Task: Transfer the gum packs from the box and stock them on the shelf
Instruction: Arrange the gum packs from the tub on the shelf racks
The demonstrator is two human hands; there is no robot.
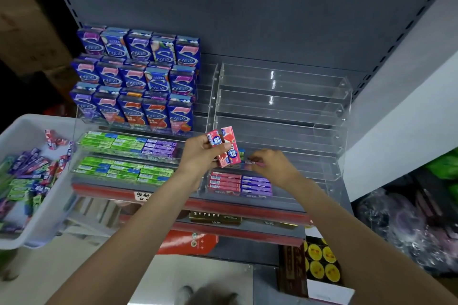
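While the left hand (pixel 202 153) grips spare pink gum packs (pixel 224 147) as a ready supply, the right hand (pixel 269 163) pinches one pack (pixel 252 162) into the clear acrylic tier (pixel 309 156).

two bare forearms reach in from the bottom edge, with no sleeves, watch, rings or gloves showing on them. the left hand (pixel 200 153) and the right hand (pixel 272 164) are bare too, with short, unpainted fingernails.
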